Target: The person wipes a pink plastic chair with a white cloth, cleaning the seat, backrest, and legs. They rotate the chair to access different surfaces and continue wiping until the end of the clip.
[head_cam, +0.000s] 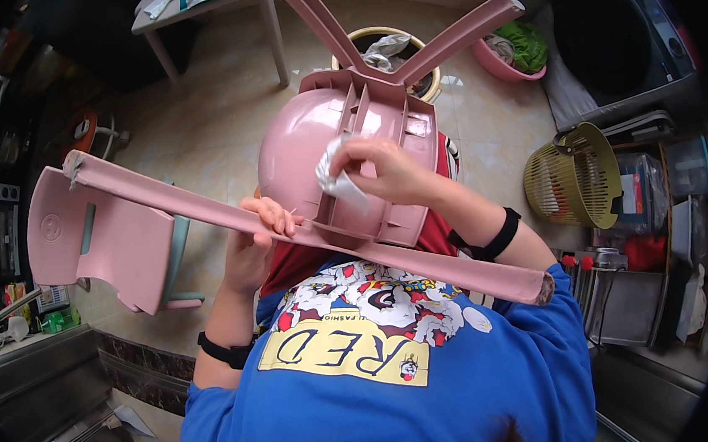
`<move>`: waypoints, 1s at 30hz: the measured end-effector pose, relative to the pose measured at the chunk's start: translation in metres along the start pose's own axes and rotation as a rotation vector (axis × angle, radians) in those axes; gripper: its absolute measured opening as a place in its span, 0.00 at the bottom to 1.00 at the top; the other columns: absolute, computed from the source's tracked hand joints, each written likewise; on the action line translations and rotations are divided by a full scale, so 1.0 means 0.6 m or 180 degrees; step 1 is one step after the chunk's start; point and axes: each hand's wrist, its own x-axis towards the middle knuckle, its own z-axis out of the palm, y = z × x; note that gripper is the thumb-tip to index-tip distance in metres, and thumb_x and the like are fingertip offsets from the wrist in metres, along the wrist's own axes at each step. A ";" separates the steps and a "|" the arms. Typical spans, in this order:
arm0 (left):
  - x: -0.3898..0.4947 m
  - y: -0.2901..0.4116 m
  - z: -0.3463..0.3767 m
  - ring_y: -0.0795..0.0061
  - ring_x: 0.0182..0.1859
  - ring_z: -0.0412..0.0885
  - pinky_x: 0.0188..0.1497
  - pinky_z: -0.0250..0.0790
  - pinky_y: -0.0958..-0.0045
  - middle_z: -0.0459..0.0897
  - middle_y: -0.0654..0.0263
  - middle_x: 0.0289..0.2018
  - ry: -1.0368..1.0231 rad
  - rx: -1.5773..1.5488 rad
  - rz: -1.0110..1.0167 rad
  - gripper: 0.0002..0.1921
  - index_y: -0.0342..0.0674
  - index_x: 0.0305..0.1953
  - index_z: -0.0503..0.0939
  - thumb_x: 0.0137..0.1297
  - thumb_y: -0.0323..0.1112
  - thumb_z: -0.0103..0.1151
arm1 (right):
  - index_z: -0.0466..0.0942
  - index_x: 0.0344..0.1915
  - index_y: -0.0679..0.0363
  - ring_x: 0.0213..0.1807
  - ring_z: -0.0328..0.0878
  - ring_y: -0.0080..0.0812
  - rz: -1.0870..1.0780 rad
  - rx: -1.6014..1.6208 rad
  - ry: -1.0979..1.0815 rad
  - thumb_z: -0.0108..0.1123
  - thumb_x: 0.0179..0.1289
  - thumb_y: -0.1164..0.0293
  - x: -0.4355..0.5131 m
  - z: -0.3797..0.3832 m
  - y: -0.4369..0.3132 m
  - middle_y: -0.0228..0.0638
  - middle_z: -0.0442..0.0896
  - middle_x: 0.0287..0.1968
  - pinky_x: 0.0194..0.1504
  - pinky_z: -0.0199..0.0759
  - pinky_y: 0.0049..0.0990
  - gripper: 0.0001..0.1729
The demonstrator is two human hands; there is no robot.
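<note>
A pink plastic chair (297, 139) lies bottom up across my lap, showing its ribbed underside and splayed legs. Two of its legs point away from me, while the near pair stretches left and right in front of my shirt. My left hand (252, 250) grips the near left leg, fingers over the top and thumb below. Pinched in my right hand (393, 172) is a crumpled white wipe (352, 197), possibly tissue, held over the ribs of the underside. A greyish scrap clings to the left leg's end, and the near right leg's tip looks dirty.
Another pink chair (126, 250) stands at left against a teal one (179, 255). Beyond my lap is a cream-rimmed bin (436, 90) with rubbish. A pink basin (508, 73), an olive basket (568, 183) and a shelf unit line the right. A small table (202, 7) stands far left.
</note>
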 end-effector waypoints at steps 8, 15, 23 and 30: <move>-0.003 -0.002 -0.001 0.76 0.40 0.72 0.59 0.66 0.60 0.68 0.69 0.34 0.0011 0.0071 -0.0040 0.21 0.43 0.39 0.66 0.61 0.52 0.60 | 0.80 0.32 0.58 0.45 0.73 0.38 -0.0732 -0.1719 -0.0784 0.62 0.49 0.72 -0.005 0.071 -0.018 0.33 0.80 0.34 0.52 0.63 0.36 0.08; 0.000 0.001 0.001 0.76 0.40 0.72 0.59 0.66 0.61 0.68 0.69 0.34 0.0005 0.0081 -0.0068 0.21 0.43 0.38 0.66 0.61 0.52 0.61 | 0.79 0.37 0.59 0.45 0.71 0.37 0.0047 0.0331 -0.1039 0.63 0.49 0.76 -0.001 0.029 -0.015 0.36 0.79 0.37 0.50 0.67 0.31 0.11; 0.001 -0.001 -0.002 0.76 0.40 0.72 0.60 0.64 0.60 0.68 0.69 0.34 -0.0023 -0.0014 -0.0074 0.20 0.43 0.38 0.66 0.61 0.51 0.61 | 0.75 0.29 0.60 0.45 0.73 0.41 -0.0540 -0.1976 -0.0259 0.56 0.44 0.81 -0.004 -0.043 0.075 0.37 0.77 0.37 0.49 0.70 0.32 0.09; 0.001 0.000 0.002 0.76 0.40 0.72 0.59 0.65 0.60 0.68 0.69 0.34 0.0050 -0.0005 -0.0048 0.20 0.43 0.39 0.66 0.61 0.51 0.61 | 0.77 0.30 0.57 0.43 0.74 0.33 -0.0853 -0.3660 0.0587 0.58 0.47 0.76 0.071 -0.141 0.121 0.32 0.75 0.38 0.48 0.70 0.28 0.07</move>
